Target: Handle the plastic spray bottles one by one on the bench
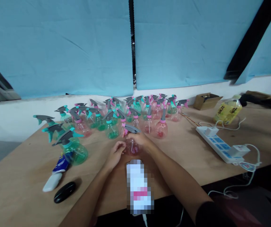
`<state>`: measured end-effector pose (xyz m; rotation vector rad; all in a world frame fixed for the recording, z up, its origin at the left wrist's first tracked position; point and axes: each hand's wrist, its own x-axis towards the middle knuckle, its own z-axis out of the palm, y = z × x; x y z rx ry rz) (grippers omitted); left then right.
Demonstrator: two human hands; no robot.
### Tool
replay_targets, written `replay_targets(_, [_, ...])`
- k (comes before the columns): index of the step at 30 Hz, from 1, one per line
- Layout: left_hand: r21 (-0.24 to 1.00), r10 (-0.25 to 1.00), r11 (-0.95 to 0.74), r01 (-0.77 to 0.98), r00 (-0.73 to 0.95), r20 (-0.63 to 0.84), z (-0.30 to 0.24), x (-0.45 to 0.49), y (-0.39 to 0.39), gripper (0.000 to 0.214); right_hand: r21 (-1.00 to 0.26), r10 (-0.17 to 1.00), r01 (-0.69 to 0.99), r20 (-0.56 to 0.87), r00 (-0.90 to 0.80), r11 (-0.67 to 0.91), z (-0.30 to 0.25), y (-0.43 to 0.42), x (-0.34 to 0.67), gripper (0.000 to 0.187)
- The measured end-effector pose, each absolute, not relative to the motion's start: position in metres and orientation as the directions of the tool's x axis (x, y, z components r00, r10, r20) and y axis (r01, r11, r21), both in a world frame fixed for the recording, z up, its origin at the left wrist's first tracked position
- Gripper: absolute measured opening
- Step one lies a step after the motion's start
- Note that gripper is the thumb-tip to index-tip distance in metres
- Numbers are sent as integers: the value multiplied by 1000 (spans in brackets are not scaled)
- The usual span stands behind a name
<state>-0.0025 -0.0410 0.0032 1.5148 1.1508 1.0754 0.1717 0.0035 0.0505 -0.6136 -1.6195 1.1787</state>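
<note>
A pink see-through spray bottle (133,148) with a grey and pink trigger head stands on the wooden table in front of me. My right hand (136,138) is wrapped round its neck, just below the spray head. Close to the bottle's left side is my left hand (118,152), its fingers curled; whether it touches the bottle or holds anything small, I cannot make out. Just behind stand several more spray bottles, among them a pink one (161,130) and a green one (112,130). Nearer me lies a phone (139,186) with its screen lit and a cable plugged in.
At the left are a green spray bottle (75,153), a blue and white tube (61,164) and a black oval case (65,192). On the right lie a white power strip (218,145) with cables, a yellow-labelled bottle (228,111) and a cardboard box (206,101).
</note>
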Motion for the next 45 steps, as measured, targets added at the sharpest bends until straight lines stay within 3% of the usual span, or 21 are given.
replay_targets(4, [975, 977, -144, 171, 180, 113, 2, -3, -40, 25, -901, 819, -176, 434, -375, 397, 49, 5, 172, 8])
replay_targets(12, [977, 983, -125, 175, 152, 99, 10, 1, -44, 30, -906, 841, -148, 422, -338, 396, 48, 6, 174, 22])
replay_targets(18, [976, 981, -138, 168, 161, 111, 7, 1, -43, 27, -903, 835, -157, 429, -344, 399, 46, 5, 173, 13])
replay_targets(23, [974, 982, -134, 183, 153, 106, 7, 4, -45, 30, -897, 842, -160, 441, -310, 411, 48, 6, 175, 21])
replay_targets(29, [984, 986, -127, 126, 122, 111, 4, 5, -44, 32, -894, 834, -127, 447, -324, 430, 48, 6, 174, 7])
replay_targets(33, [986, 988, -127, 104, 101, 116, 2, 6, -43, 35, -878, 836, -121, 478, -267, 463, 46, 6, 172, 18])
replay_targets(37, [985, 984, -143, 97, 124, 130, 6, 7, -47, 31, -860, 845, -4, 503, -181, 510, 48, 1, 173, 21])
replay_targets(41, [980, 966, -185, 77, 197, 167, 15, 9, -56, 25, -794, 790, 11, 604, -108, 608, 50, -9, 173, 39])
replay_targets(45, [979, 955, -192, 64, 242, 172, 24, 12, -66, 25, -742, 740, 28, 663, -109, 669, 41, -11, 166, 37])
